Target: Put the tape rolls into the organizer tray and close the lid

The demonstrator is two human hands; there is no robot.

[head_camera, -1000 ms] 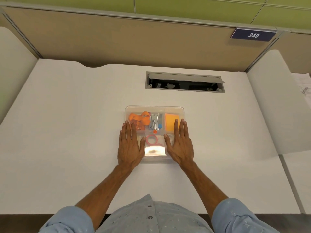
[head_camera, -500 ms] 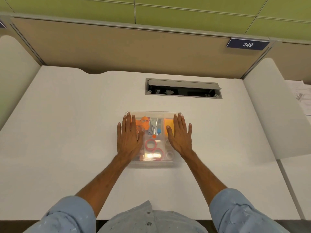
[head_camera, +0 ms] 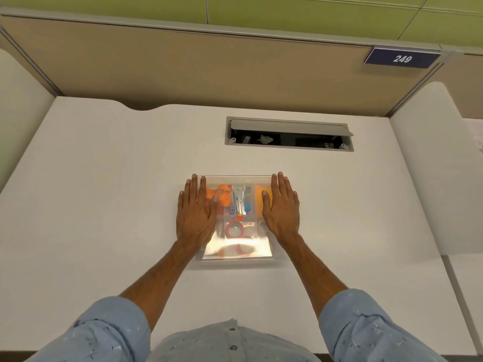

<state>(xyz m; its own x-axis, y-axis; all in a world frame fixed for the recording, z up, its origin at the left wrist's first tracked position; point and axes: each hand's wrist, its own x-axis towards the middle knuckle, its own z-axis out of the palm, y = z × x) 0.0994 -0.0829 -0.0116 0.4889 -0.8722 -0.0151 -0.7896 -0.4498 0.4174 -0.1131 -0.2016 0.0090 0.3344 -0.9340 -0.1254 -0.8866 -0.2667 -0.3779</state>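
One head-worn camera looks steeply down and forward over the desk [head_camera: 104, 192].

Setting: an office cubicle workstation. Evidence: a white laminate desk [head_camera: 104, 178] is enclosed at its far edge by a tan fabric partition panel [head_camera: 183, 64] with green wall panels [head_camera: 287, 11] above, and a navy number plate reading "249" [head_camera: 402, 58] sits at the partition's top right. A grey cable-access hatch [head_camera: 288, 134] is recessed into the desk near its far edge, its flap raised over sockets and wiring, and white side surfaces [head_camera: 431, 158] adjoin the desk at its left and right edges, with printed paper [head_camera: 477, 138] visible at the far right.
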